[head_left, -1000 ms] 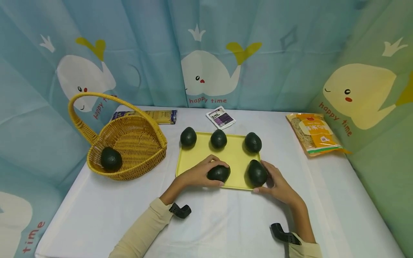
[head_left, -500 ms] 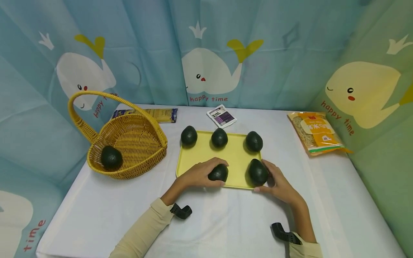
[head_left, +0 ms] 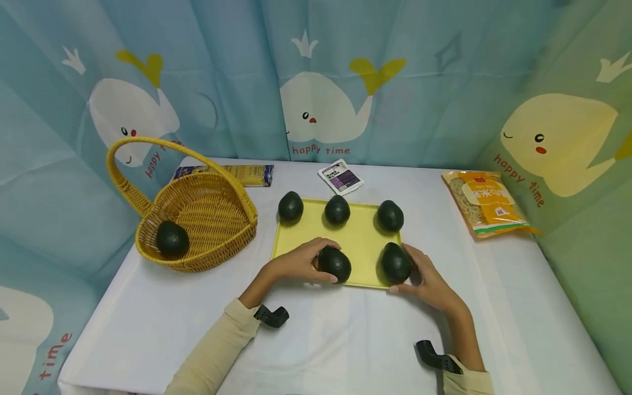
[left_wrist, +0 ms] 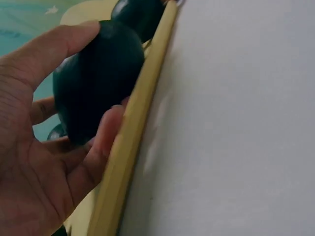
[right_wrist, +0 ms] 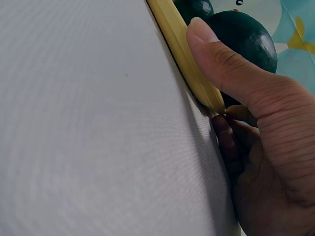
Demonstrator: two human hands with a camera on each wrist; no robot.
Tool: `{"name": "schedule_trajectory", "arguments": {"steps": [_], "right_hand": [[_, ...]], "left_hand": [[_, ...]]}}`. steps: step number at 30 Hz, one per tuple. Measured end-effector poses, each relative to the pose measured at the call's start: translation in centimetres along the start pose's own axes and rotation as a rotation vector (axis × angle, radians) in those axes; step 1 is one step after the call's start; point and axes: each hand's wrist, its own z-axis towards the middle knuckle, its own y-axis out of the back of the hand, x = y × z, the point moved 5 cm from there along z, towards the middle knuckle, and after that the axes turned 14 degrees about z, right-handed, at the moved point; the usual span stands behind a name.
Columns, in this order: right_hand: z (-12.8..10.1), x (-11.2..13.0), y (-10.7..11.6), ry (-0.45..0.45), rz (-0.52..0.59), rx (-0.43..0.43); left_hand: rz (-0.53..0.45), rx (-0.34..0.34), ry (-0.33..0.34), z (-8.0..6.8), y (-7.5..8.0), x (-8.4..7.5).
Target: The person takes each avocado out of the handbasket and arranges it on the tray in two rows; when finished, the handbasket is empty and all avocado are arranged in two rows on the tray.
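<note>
A yellow tray lies mid-table with three dark green avocados along its far edge. My left hand grips the front left avocado. In the left wrist view my left hand curls round that avocado just inside the tray rim. My right hand cups the front right avocado. In the right wrist view my right hand lays its thumb on the tray rim against that avocado.
A wicker basket with a handle stands at the left and holds one avocado. A pasta packet, a small white and purple packet and an orange noodle bag lie further back. Whale-print curtains enclose the table.
My left hand has turned its avocado from lying sideways to a rounder, more upright pose, and the wrist has shifted slightly left. The right hand has stayed beside its avocado.
</note>
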Motion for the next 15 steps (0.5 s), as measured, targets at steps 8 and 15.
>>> {"name": "schedule_trajectory", "arguments": {"steps": [8,15], "right_hand": [[0.0,0.0,0.1,-0.003,-0.004,0.001],[0.0,0.0,0.0,-0.004,0.017,0.000]], "left_hand": [[0.026,0.008,-0.025,-0.4,-0.6,-0.3],[0.054,-0.033,0.047,-0.2,-1.2,-1.4]]}}
